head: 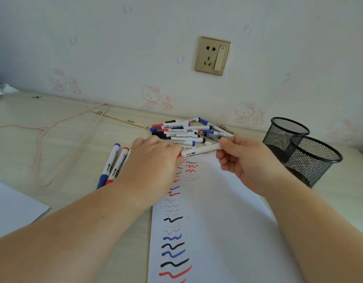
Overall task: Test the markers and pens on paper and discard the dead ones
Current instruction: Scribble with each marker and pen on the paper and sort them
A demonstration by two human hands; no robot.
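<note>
Just above the middle of the frame, the right hand [240, 160] pinches the plain white end of a whiteboard marker [199, 151] between thumb and curled fingers. The left hand [154, 162], knuckles up, has its fingers curled round the marker's other end, where a bit of red shows at the fingertips; whether that red part is a cap or the tip cannot be told. The marker lies almost level between the two hands, just above the top edge of a white sheet of paper [217, 231].

The paper runs from below the hands down to the bottom edge of the frame. It carries a column of wavy test strokes [173, 237] in black, blue and red, some bold, some thin and faint, with a shorter second column beside it near the top.

Directly behind the hands, toward the wall, lies a loose pile of markers [182, 130] with red, blue and black caps. To the left of the left hand, a blue-capped marker [108, 166] and a red-capped marker [117, 166] lie side by side on the pale wooden desk [64, 139], partly hidden by the wrist.

At the right of the frame stand two black wire-mesh pen cups [303, 154], touching each other. A second sheet [13, 209] lies at lower left. A gold wall socket [213, 56] sits on the wall in the upper middle.
</note>
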